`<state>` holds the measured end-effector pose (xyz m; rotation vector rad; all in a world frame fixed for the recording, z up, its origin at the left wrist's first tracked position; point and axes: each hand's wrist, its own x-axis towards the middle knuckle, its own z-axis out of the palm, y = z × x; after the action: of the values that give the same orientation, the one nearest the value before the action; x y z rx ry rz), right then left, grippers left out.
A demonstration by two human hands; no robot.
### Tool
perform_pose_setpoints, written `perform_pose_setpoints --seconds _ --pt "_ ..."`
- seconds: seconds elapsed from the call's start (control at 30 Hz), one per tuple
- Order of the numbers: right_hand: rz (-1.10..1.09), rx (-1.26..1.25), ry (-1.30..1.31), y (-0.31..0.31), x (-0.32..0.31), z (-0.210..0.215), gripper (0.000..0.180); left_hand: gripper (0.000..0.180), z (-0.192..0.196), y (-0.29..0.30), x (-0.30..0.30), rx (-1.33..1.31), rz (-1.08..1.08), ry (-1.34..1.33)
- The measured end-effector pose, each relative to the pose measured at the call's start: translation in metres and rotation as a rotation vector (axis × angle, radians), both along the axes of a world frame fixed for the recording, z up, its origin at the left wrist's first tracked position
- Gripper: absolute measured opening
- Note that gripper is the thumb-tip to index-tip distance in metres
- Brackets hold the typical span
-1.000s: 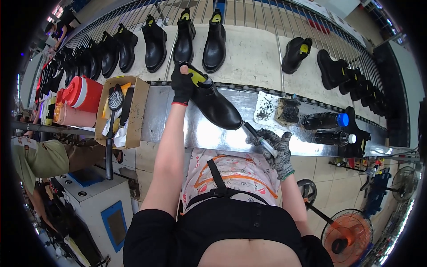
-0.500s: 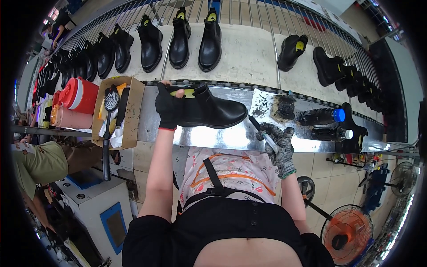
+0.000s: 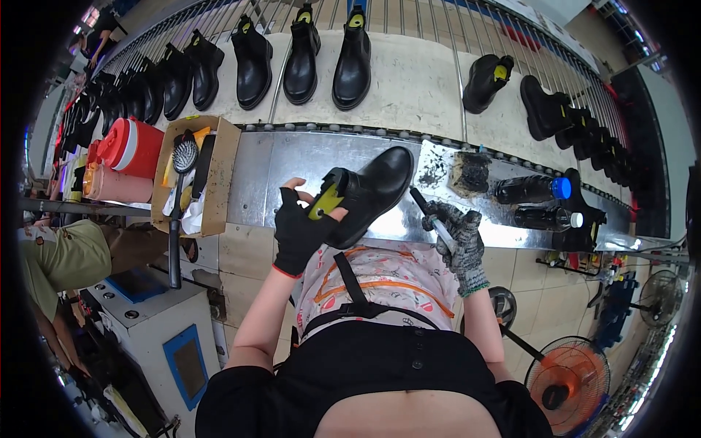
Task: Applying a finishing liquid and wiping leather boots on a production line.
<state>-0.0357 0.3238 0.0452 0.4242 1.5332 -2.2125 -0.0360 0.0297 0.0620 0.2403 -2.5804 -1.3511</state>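
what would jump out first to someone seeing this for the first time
Probably the shiny black boot with a yellow-green lining, held over the metal ledge by the left hand in a black glove, while the grey-gloved right hand holds a slim pen-like tool beside it. Next, the line of black boots on the pale surface beyond, and the bright red jug at left.

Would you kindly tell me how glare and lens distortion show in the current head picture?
Head view: bright glare on the metal ledge near the held black ankle boot; head view: soft highlights on that boot's toe; head view: fisheye bending of the dark chain, with the corners black.
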Motion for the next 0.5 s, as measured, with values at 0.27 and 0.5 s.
perform_pose_setpoints --seconds 0.27,0.5 --pt "0.157 0.300 0.155 -0.007 0.010 0.034 0.045 0.062 -0.023 0.013 0.010 0.536 -0.237 -0.341" --pt "0.240 0.447 0.340 0.004 0.025 0.022 0.069 0.069 -0.017 0.035 0.009 0.874 -0.279 -0.395"
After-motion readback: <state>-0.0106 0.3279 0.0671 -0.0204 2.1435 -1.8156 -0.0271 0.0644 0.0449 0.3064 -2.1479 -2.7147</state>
